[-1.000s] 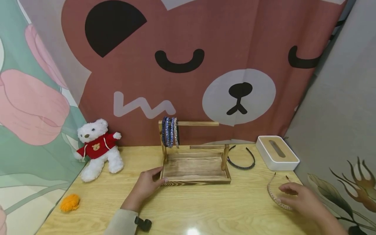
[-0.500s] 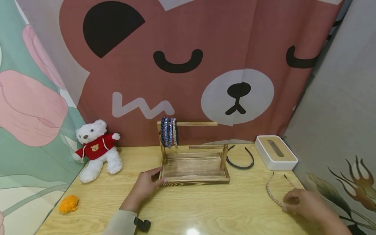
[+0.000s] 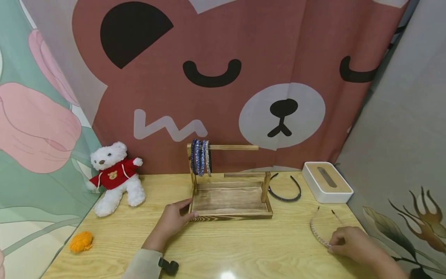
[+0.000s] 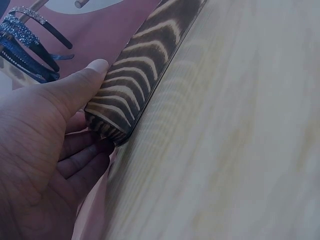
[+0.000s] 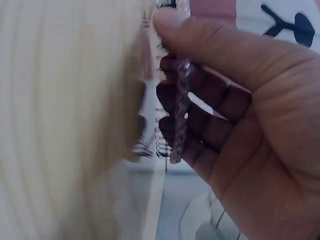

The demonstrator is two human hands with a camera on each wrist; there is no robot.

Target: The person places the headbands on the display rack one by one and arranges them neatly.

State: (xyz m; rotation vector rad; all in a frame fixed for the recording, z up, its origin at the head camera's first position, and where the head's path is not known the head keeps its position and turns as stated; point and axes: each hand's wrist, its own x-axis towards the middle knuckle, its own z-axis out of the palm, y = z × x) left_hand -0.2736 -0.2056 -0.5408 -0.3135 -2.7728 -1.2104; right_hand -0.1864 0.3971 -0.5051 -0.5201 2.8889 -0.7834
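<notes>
Wooden tabletop (image 3: 244, 248), right fingers (image 3: 340, 232) curled round pale headband (image 3: 315, 233)

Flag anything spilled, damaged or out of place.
No spill or damage visible. Mildly odd: the dark headband lies on the table beside the wooden rack, while other headbands hang on its upper rod.

Place: home-like table corner; exact room unclear
Table (image 3: 244, 248): pale wood, beneath the left hand (image 3: 174, 220) and right hand (image 3: 352, 243)
Curtain (image 3: 156, 93): cartoon bear face, beyond both hands
Flowered cloth (image 3: 38, 120): pink blooms, far left of the left hand
Teddy bear (image 3: 115, 176): red top, beyond and left of the left hand
Tissue box (image 3: 325, 184): white, beyond the right hand
</notes>
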